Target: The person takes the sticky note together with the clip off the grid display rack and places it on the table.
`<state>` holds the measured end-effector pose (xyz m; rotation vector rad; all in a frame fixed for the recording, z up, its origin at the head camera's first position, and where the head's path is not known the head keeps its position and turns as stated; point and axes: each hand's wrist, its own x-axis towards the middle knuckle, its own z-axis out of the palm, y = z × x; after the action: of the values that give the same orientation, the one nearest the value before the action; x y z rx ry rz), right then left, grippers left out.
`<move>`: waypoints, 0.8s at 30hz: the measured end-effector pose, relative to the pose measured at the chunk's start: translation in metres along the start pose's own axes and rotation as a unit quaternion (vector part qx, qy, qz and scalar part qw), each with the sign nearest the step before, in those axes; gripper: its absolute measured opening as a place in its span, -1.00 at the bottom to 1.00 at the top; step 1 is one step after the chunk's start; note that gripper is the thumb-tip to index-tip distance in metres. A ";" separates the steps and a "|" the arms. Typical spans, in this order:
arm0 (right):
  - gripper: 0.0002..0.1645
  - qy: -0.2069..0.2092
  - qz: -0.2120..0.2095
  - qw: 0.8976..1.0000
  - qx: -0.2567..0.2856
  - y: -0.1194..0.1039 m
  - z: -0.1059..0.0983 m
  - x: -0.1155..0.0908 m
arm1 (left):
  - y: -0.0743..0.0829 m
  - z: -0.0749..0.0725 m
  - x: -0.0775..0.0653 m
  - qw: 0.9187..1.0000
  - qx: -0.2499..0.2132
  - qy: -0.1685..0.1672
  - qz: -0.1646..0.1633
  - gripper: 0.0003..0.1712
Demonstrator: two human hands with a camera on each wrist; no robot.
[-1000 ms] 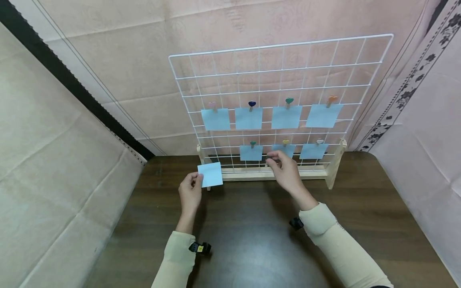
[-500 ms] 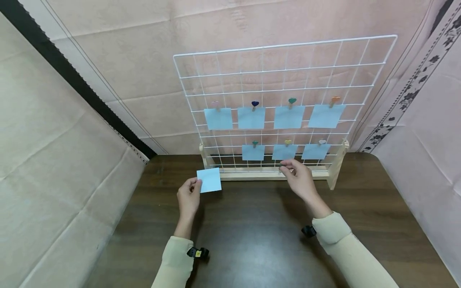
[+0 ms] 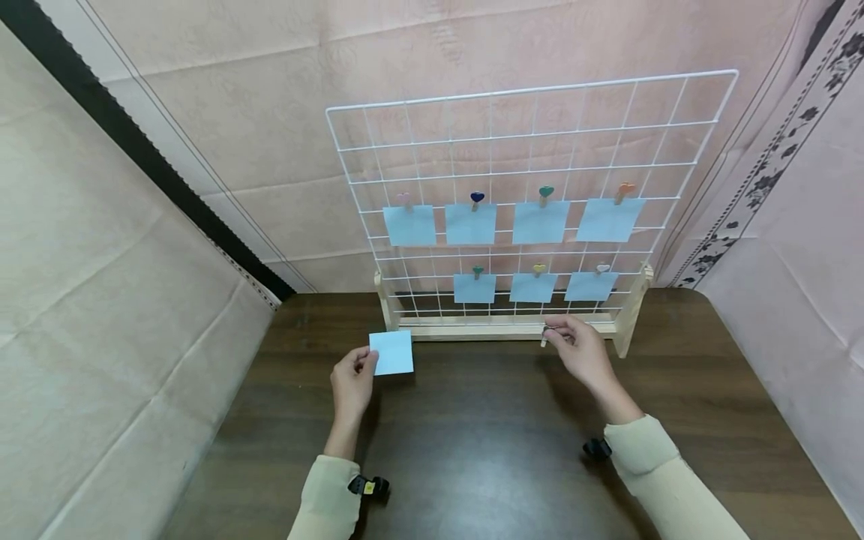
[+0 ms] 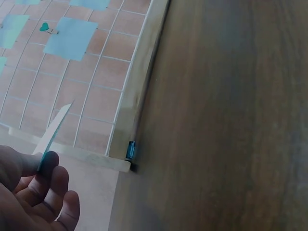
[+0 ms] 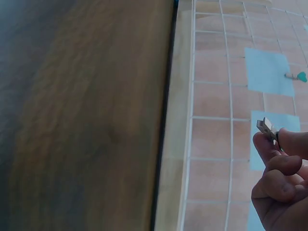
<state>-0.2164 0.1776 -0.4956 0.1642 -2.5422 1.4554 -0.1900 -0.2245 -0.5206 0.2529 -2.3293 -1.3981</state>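
My left hand (image 3: 352,381) pinches a light blue paper square (image 3: 393,353) by its left edge, in front of the rack's left foot. In the left wrist view the paper (image 4: 54,126) shows nearly edge-on between thumb and fingers. Near the rack's right foot, my right hand (image 3: 580,352) pinches a small wooden clothespin (image 5: 266,127) between thumb and finger. Its tip points away from the fingertips; its head is mostly hidden by the thumb. Behind both hands stands a white wire grid rack (image 3: 533,94), bearing two rows of blue papers held by heart-headed clothespins.
The grid sits in a pale wooden base (image 3: 486,330) with a foot at either end. Underneath is a dark brown wooden table (image 3: 466,450). Pale cloth (image 3: 202,135) hangs behind and at both sides. A small blue object (image 4: 130,150) lies by the base's left end.
My right hand has drawn back from the lower row of papers, moving right and towards me with the clothespin. My left hand has lowered the paper square slightly towards me.
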 end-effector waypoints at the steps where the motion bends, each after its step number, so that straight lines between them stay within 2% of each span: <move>1: -0.74 0.000 0.003 1.000 -0.002 0.002 -0.001 -0.001 | -0.001 0.000 -0.001 1.000 0.001 -0.002 -0.001 -0.77; 9: -0.66 -0.035 0.046 0.998 -0.018 0.023 -0.009 -0.009 | -0.007 -0.002 -0.005 1.000 0.009 -0.013 -0.018 -0.76; 15: -0.60 -0.062 0.052 0.996 -0.038 0.034 -0.015 -0.016 | -0.013 -0.003 -0.008 0.999 0.024 -0.029 -0.037 -0.75; 24: -0.68 -0.074 0.072 0.993 -0.050 0.045 -0.020 -0.023 | -0.020 -0.005 -0.012 0.996 0.039 -0.051 -0.063 -0.74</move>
<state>-0.2002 0.2169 -0.5288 0.0775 -2.7912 1.4097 -0.1777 -0.2337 -0.5393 0.3648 -2.4940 -1.4106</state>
